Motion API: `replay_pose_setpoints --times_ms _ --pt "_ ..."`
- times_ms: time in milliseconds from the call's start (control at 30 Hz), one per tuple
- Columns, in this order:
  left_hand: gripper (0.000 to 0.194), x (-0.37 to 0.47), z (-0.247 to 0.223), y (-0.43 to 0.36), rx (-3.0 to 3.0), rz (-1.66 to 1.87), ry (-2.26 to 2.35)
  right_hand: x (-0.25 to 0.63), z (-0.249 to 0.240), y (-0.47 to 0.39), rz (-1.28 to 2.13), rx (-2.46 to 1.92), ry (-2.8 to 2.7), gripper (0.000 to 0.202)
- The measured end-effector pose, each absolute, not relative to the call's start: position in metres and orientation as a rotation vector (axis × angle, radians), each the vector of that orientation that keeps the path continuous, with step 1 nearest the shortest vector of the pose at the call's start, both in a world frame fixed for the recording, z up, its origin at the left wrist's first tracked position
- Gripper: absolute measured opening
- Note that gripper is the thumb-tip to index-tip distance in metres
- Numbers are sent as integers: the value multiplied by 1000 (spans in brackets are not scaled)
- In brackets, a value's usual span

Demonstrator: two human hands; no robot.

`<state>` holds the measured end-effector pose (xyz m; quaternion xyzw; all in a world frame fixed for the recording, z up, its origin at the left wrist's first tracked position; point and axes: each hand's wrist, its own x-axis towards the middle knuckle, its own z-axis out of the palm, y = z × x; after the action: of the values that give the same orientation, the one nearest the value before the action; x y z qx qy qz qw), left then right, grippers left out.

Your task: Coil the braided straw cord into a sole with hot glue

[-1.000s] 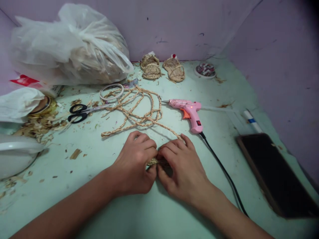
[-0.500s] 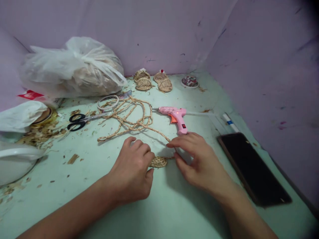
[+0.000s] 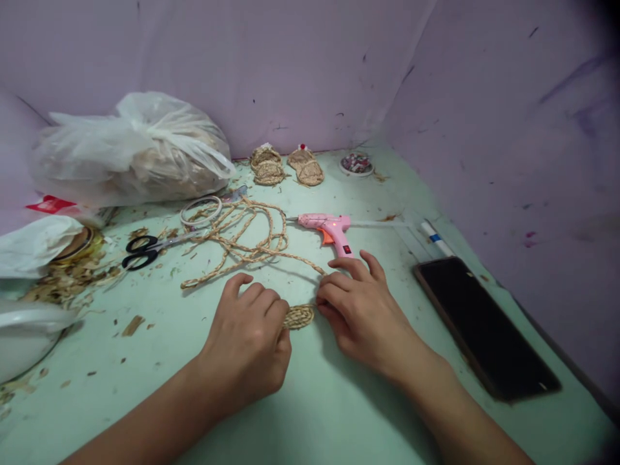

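My left hand [image 3: 252, 332] is closed around one end of a small flat oval of coiled braided cord [image 3: 299, 316], whose left part is hidden by my fingers. At the oval's other end, my right hand [image 3: 361, 313] pinches the loose braided rope [image 3: 305, 259] between thumb and fingertips. From there the rope runs back into a tangled heap on the table. Just beyond my right hand lies a pink glue gun [image 3: 329, 226], nozzle pointing left, with small lights glowing on it. Black-handled scissors [image 3: 145, 250] rest left of the rope.
A stuffed plastic bag [image 3: 135, 155] leans at the back left. Two small woven slippers [image 3: 285, 169] and a dish of beads [image 3: 357, 164] stand by the wall. On the right lie a phone [image 3: 487, 329] and a marker [image 3: 437, 239]. A tape ring [image 3: 201, 200] touches the rope.
My right hand has moved closer to the oval, and its thumb and fingers have come together on the rope. My left hand keeps its grip. The whole view has shifted slightly.
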<state>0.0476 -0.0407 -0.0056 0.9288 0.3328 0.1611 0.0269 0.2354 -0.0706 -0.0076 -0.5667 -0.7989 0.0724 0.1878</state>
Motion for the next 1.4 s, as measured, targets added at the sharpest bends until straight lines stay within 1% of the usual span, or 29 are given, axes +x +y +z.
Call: replay_pose_setpoints --times_ms 200,433,600,867,1100,1233,1300,1400 --pt "7 37 13 -37 2922 691 1066 231 -7 -72 115 -1396 -2038 12" --pt "12 29 31 -37 2949 902 1108 222 -6 -74 85 -1302 -1822 14" --pt "13 30 26 -37 2853 1059 1168 216 -7 -75 99 -1244 -1743 18" --pt "14 34 23 -41 2750 1228 1205 205 -3 -74 84 -1170 -1673 14" --pt "17 32 15 -42 2770 1221 1193 196 -3 -79 56 -1195 -1751 16" --pt "15 31 13 -42 2713 1260 1223 193 -3 -81 45 -1175 -1747 16" --pt "15 30 11 -41 2724 1247 1204 194 -4 -80 85 -1185 -1713 15" --pt "16 28 8 -38 2795 1280 1122 198 -6 -78 304 -1245 -1591 8"
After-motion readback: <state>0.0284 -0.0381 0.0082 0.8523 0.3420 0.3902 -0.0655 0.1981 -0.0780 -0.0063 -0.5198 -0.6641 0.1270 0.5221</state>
